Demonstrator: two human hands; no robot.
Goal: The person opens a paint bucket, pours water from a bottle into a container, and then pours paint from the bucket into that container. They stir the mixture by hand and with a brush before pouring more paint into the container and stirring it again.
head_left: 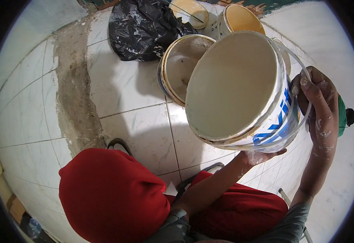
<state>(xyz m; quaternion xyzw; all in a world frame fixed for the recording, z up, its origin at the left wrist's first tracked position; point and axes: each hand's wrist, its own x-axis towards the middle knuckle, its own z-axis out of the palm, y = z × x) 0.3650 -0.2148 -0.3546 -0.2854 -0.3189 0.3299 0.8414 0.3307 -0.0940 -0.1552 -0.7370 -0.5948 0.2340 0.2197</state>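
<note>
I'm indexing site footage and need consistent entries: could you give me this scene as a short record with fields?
Held object: white bucket with blue lettering, tilted, its open mouth towards the left
Left grip: under the bucket, supporting its side; fingers partly hidden
Right grip: on the bucket's base end
Contents: pale interior; whether it holds anything, cannot tell
Behind it: second open bucket, yellow-lined bucket, black plastic bag
Floor: white tiles with a bare grey strip
</note>
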